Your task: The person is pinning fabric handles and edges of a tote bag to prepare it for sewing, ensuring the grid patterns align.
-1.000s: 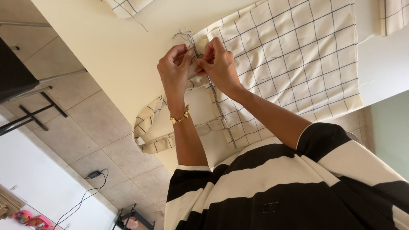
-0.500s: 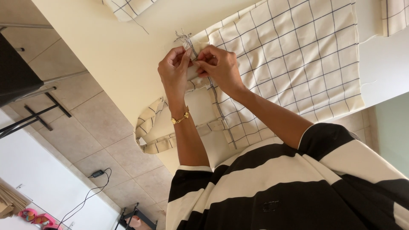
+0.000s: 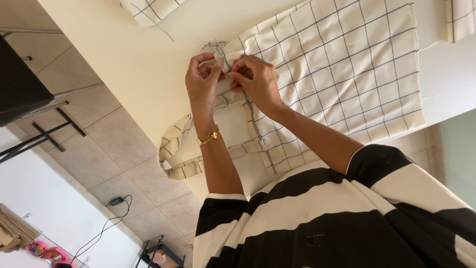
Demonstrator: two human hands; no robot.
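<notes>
A cream fabric (image 3: 342,69) with a dark grid pattern lies on a pale table (image 3: 139,59), and part of it hangs over the table's edge. My left hand (image 3: 202,82), with a gold bracelet on its wrist, pinches the fabric's frayed seam near some loose threads (image 3: 215,48). My right hand (image 3: 255,79) pinches the same seam right beside it, fingertips almost touching the left hand's. A checked strap or band (image 3: 173,149) of the same fabric dangles below the table edge.
Two more checked fabric pieces lie at the top left (image 3: 148,7) and top right (image 3: 461,17) of the table. Below is a tiled floor (image 3: 109,149) with a black cable and adapter (image 3: 116,202), a dark metal stand (image 3: 44,134) and pink footwear (image 3: 44,250).
Both hands stay on the seam. The fingers have shifted slightly along it, and the fingertips are now pressed closer together.
</notes>
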